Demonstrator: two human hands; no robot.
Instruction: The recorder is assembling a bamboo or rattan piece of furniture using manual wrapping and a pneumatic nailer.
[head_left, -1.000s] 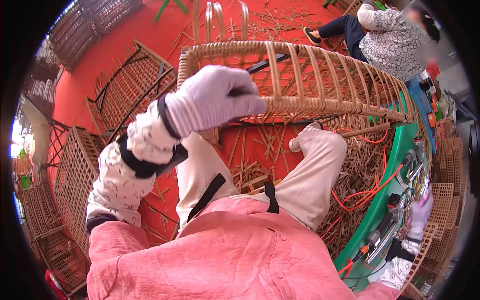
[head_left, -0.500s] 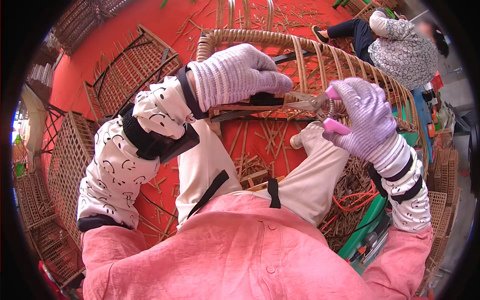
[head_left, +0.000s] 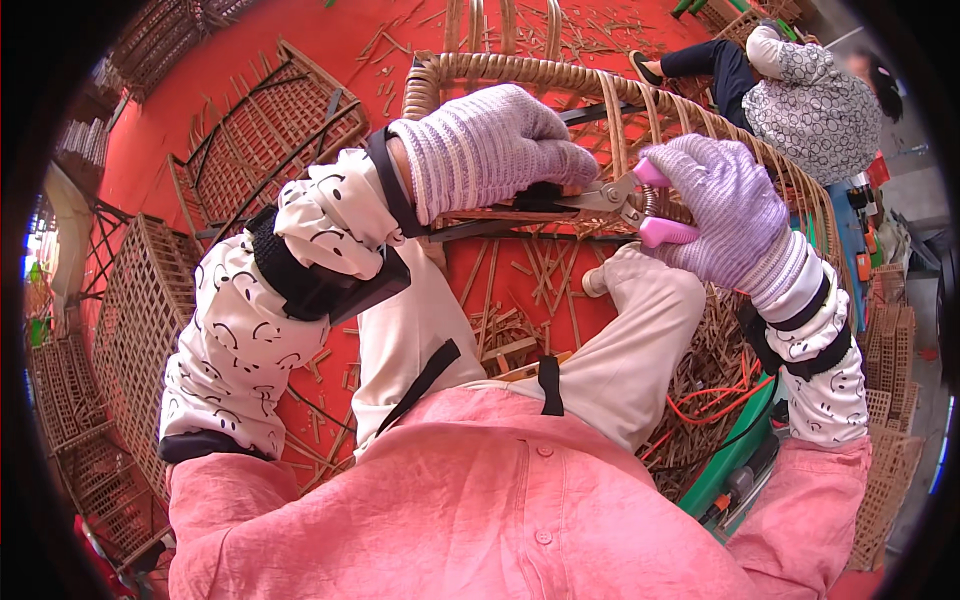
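My left hand [head_left: 495,150], in a purple-and-white striped glove, lies over the near edge of a woven rattan frame [head_left: 560,72]. Its fingers are pressed together and bent down; what they grip, if anything, is hidden. A black strip [head_left: 540,196] shows beneath them. In my right hand [head_left: 725,205], gloved in purple, are pruning shears with pink handles [head_left: 668,233] and a coiled spring. Their metal blades [head_left: 608,196] point left, close to my left fingertips and the frame's edge. The handles stand apart. Whether a strip is between the blades cannot be made out.
Another woven panel [head_left: 265,145] lies on the red floor [head_left: 150,190] at the far left. Cut strips [head_left: 540,275] are scattered between my legs. Beside my right leg are a strip pile [head_left: 700,350], an orange cord [head_left: 715,402] and a green bin [head_left: 735,470]. A person [head_left: 810,105] sits far right.
The shears have risen slightly and tilted, with my right hand moving up a little. My left hand and the frame appear a bit farther right in view.
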